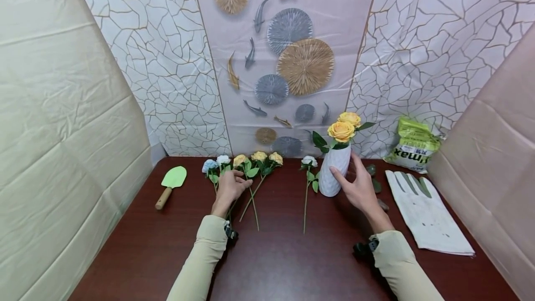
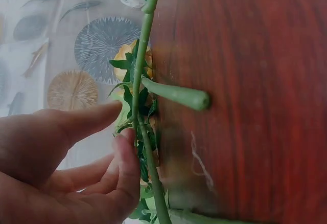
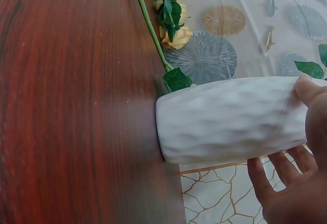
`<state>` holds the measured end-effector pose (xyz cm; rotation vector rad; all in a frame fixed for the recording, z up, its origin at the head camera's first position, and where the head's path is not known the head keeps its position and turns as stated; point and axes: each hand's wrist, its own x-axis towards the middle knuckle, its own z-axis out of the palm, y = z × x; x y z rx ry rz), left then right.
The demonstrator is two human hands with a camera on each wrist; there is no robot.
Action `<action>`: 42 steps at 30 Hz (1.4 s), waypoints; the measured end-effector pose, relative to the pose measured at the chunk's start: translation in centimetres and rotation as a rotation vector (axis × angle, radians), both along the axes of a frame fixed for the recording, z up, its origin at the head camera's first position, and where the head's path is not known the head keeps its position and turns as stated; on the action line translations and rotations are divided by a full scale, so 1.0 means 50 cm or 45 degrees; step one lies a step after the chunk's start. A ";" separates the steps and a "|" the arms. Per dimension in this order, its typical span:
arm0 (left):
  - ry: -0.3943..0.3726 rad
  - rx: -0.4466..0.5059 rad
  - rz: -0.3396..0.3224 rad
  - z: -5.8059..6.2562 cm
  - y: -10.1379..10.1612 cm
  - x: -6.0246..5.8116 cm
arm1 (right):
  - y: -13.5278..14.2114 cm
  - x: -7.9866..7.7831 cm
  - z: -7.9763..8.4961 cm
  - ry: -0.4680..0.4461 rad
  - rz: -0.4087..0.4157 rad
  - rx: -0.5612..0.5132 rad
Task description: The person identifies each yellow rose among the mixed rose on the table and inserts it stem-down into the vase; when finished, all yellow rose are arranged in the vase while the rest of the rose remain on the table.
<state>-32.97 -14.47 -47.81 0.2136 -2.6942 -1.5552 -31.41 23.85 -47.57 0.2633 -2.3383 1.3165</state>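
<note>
My right hand (image 1: 360, 186) grips a white textured vase (image 3: 230, 119), thumb on its near side and fingers round the other. Two yellow roses (image 1: 342, 131) with green leaves stand in the vase, their stems hidden inside. My left hand (image 1: 231, 186) is among the loose flowers, its thumb and fingertips spread close to a green stem (image 2: 145, 35). That stem belongs to one of several flowers lying there: yellow roses (image 1: 259, 156), a blue flower (image 1: 210, 166) and a white flower (image 1: 223, 160). Another white flower (image 1: 309, 160) lies just left of the vase.
A green trowel (image 1: 173, 177) with a wooden handle lies at the left. To the right are white gloves (image 1: 428, 217) and a green bag (image 1: 413, 145) by the back edge. Dark stones (image 1: 376, 185) lie behind the right hand. Cloth walls border the dark wooden table (image 1: 276, 264).
</note>
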 end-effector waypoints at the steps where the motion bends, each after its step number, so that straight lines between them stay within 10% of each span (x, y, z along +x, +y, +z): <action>1: 0.004 -0.065 -0.010 -0.001 0.000 0.001 | -0.001 0.000 0.000 0.000 0.001 0.000; 8: 0.007 -0.227 -0.015 -0.012 0.002 0.003 | -0.005 0.004 0.005 -0.002 0.011 -0.019; 24: -0.062 0.130 -0.053 -0.006 -0.009 -0.002 | -0.004 0.003 0.004 -0.005 0.024 -0.025; 42: 0.133 0.449 -0.197 0.034 0.014 0.003 | -0.002 0.004 0.004 -0.030 -0.001 0.004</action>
